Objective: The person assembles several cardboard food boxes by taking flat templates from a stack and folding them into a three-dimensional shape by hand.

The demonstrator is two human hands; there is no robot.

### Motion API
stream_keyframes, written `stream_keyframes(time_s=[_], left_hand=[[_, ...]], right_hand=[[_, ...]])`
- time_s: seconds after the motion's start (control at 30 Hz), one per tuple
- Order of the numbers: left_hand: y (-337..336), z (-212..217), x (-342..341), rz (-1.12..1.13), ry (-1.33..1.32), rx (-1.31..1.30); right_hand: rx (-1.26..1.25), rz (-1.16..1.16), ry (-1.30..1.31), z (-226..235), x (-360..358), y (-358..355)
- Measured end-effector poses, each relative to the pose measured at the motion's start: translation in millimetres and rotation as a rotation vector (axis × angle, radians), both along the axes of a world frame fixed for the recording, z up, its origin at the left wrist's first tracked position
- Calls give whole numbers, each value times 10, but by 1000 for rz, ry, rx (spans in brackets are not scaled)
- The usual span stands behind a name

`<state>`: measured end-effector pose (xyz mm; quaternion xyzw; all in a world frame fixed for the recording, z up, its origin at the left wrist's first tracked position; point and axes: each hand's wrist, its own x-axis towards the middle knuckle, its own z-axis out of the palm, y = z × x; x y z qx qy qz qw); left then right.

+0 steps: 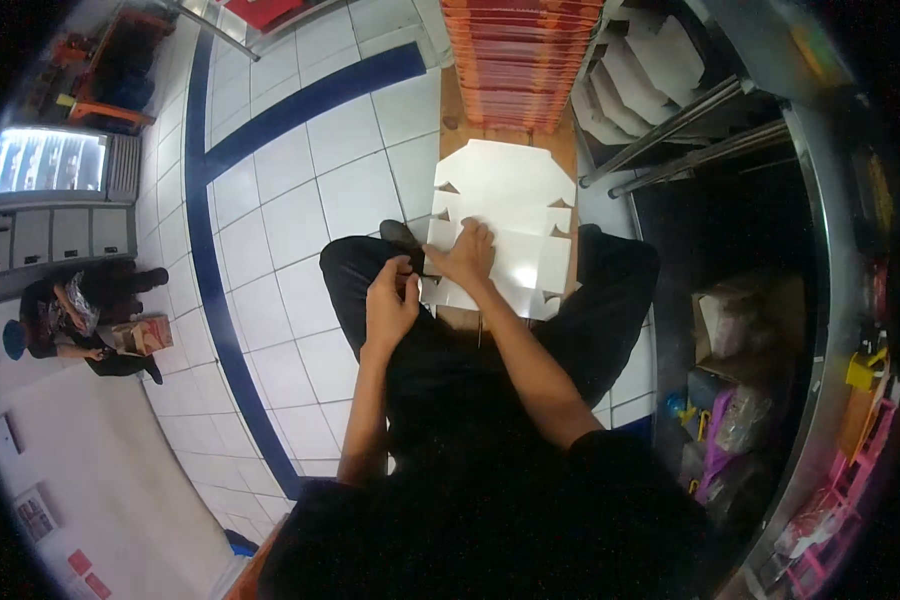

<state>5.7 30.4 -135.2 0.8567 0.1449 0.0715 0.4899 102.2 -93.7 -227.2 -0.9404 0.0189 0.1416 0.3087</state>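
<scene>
A flat white cardboard box blank [515,215] with cut notches and fold lines lies between my knees, on a brown wooden surface [565,150]. My right hand [468,258] rests on its left half, palm down, with the thumb stretched toward the left edge. Just off the lower left corner of the blank is my left hand [393,305]. Its fingers are loosely curled, the thumb stands a little apart from them, and I see nothing held in it.
A tall stack of orange-red flat packs [515,60] stands beyond the blank. To the right are white folded cartons [640,75], metal rails [690,155] and a shelf holding an open cardboard box [735,330]. Another person [70,310] sits at far left beside a carton [145,335].
</scene>
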Motion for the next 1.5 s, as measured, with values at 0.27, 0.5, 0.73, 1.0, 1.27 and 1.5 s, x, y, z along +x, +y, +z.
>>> stream_keyframes(time_s=[0.27, 0.5, 0.73, 1.0, 1.27, 1.5], left_hand=[[-95, -274, -275, -289, 205, 711], [-310, -296, -289, -252, 177, 762], [-391, -366, -250, -252, 107, 562], [-663, -262, 129, -365, 90, 447], [-479, -390, 491, -249, 36, 361], [-31, -607, 545, -307, 324, -178]], right_hand=[[548, -39, 263, -404, 205, -610], [505, -145, 32, -491, 160, -656], [606, -206, -260, -384, -28, -379], [527, 1, -110, -235, -9, -630], [763, -29, -221, 28, -332, -529], [769, -8, -25, 231, -347, -684]])
